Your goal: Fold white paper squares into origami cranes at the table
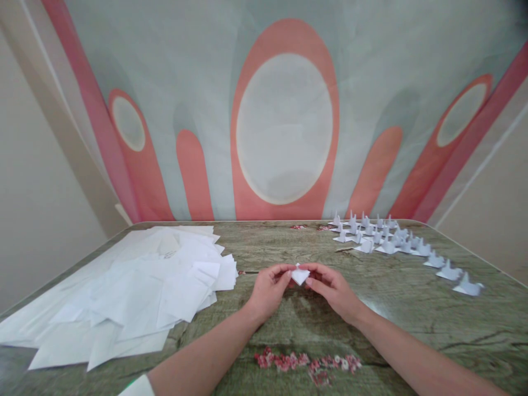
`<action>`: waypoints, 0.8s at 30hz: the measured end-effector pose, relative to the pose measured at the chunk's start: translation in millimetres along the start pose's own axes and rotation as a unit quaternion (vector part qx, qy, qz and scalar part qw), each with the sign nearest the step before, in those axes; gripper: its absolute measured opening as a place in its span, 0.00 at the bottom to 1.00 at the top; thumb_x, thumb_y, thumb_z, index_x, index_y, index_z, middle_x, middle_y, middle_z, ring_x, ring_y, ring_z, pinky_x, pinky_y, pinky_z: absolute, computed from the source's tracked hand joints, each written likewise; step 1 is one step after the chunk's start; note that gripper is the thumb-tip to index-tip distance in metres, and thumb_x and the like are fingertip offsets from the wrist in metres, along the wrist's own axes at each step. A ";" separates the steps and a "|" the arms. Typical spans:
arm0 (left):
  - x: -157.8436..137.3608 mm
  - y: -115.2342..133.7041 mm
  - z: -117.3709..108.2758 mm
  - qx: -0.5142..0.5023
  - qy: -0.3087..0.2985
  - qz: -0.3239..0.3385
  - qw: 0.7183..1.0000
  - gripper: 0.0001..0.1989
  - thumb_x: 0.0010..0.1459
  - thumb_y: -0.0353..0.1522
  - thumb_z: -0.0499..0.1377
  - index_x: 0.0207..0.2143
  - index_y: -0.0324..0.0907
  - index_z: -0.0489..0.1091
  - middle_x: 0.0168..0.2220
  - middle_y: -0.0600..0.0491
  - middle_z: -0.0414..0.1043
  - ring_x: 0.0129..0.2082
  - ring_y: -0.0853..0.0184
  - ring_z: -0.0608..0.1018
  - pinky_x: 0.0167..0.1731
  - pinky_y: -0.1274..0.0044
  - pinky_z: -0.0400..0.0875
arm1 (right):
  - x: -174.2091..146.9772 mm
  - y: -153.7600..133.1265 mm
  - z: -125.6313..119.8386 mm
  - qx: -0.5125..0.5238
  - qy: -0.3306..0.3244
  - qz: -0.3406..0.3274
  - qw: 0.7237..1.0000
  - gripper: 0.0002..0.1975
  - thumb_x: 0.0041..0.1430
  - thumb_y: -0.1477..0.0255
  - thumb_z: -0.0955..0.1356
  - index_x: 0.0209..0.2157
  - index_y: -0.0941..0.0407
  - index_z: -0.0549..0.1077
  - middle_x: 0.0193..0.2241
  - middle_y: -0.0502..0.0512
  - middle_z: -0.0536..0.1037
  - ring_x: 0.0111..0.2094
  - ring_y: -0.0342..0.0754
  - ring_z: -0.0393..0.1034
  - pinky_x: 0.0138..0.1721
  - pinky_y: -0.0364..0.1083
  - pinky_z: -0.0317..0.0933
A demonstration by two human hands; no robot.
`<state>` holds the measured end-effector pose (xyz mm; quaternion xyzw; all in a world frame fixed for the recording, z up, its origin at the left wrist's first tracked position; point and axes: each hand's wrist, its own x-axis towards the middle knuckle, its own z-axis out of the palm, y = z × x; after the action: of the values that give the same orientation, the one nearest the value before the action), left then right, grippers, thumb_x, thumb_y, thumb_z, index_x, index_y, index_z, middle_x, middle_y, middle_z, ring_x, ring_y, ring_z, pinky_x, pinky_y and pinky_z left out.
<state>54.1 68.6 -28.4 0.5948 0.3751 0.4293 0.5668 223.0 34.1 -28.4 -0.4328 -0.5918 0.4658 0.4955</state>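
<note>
- Left hand (268,289): partly closed, thumb and fingertips brought together on the left side of a small folded paper (300,276). The pinch looks light, presumably so the paper is not crushed.
- Right hand (332,289): a matching pinch on the right side, index finger along the upper edge and thumb lower down. Opposed grips would appear to steady so small a thing and let either side be pressed separately.
- Folded paper: white, roughly diamond-shaped, one point towards the wearer, held between the two hands above the middle of the wood-patterned table (297,330). This central position seems chosen to suit both arms and sight equally. Fingers cover its edges and it is small in view, so its layers cannot be counted with confidence.
- Paper sheets (136,291): a loose, overlapping white heap across the left side of the table, well apart from the hands. Lying flat and fanned, they probably lift off one by one with ease.
- Paper birds (388,245): white, folded and upright, in close rows at the far right, with a single line running down the right side towards the wearer. The spacing likely protects their points and leaves the middle free for the hands.
- Printed flowers (307,363): pink, on the near tabletop between the forearms; apparently decoration only.
</note>
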 end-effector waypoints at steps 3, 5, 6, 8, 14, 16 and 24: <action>-0.7 1.6 0.5 -0.004 -0.001 -0.002 1.000 0.13 0.51 0.37 0.59 0.36 0.38 0.73 0.34 0.50 0.76 0.32 0.66 0.75 0.37 0.73 0.71 | 0.2 -1.0 0.0 -0.003 0.006 0.000 1.000 0.14 0.52 0.67 0.67 0.40 0.56 0.71 0.28 0.51 0.73 0.30 0.44 0.65 0.33 0.43 0.60; -1.3 2.6 0.9 -0.007 -0.002 -0.002 1.000 0.13 0.51 0.37 0.59 0.36 0.39 0.73 0.34 0.50 0.76 0.33 0.66 0.76 0.38 0.73 0.71 | 0.2 -0.9 -0.3 -0.006 0.005 -0.001 1.000 0.13 0.52 0.67 0.67 0.40 0.56 0.71 0.28 0.51 0.73 0.29 0.44 0.65 0.32 0.43 0.60; -1.5 3.1 1.1 -0.008 -0.003 -0.002 1.000 0.13 0.51 0.37 0.59 0.36 0.39 0.73 0.34 0.50 0.76 0.33 0.66 0.76 0.38 0.73 0.71 | 0.2 -0.8 -0.4 -0.008 0.005 0.000 1.000 0.13 0.52 0.66 0.67 0.40 0.56 0.71 0.27 0.51 0.72 0.29 0.44 0.65 0.32 0.43 0.60; -1.8 3.6 1.4 -0.009 -0.004 -0.002 1.000 0.13 0.51 0.38 0.59 0.36 0.39 0.73 0.34 0.50 0.76 0.33 0.65 0.76 0.38 0.73 0.71 | 0.0 -1.1 -0.3 -0.011 0.006 0.003 1.000 0.14 0.52 0.66 0.67 0.40 0.56 0.71 0.27 0.51 0.72 0.29 0.44 0.65 0.32 0.44 0.60; -2.1 4.3 1.5 -0.010 -0.003 -0.003 1.000 0.13 0.51 0.38 0.59 0.36 0.38 0.74 0.33 0.50 0.76 0.33 0.65 0.76 0.38 0.73 0.71 | -0.1 -3.0 1.0 -0.003 0.009 0.008 1.000 0.13 0.51 0.66 0.67 0.39 0.56 0.71 0.28 0.51 0.73 0.30 0.44 0.66 0.33 0.44 0.60; -2.2 4.2 1.6 -0.011 -0.004 -0.002 1.000 0.13 0.51 0.37 0.59 0.36 0.38 0.73 0.33 0.50 0.76 0.33 0.65 0.76 0.38 0.73 0.71 | 0.1 -2.2 0.5 -0.005 0.010 0.007 1.000 0.13 0.52 0.66 0.67 0.39 0.56 0.71 0.28 0.51 0.73 0.30 0.44 0.65 0.33 0.44 0.60; -1.8 3.6 1.7 -0.013 -0.007 -0.006 1.000 0.13 0.50 0.37 0.59 0.36 0.39 0.73 0.35 0.50 0.76 0.34 0.65 0.76 0.39 0.72 0.71 | 0.2 0.2 -1.1 -0.009 0.000 0.001 1.000 0.14 0.52 0.65 0.67 0.40 0.56 0.71 0.29 0.51 0.73 0.30 0.45 0.66 0.33 0.44 0.60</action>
<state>54.9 65.9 -25.0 0.5881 0.3689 0.4267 0.5796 224.1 34.5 -28.5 -0.4378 -0.5954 0.4614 0.4908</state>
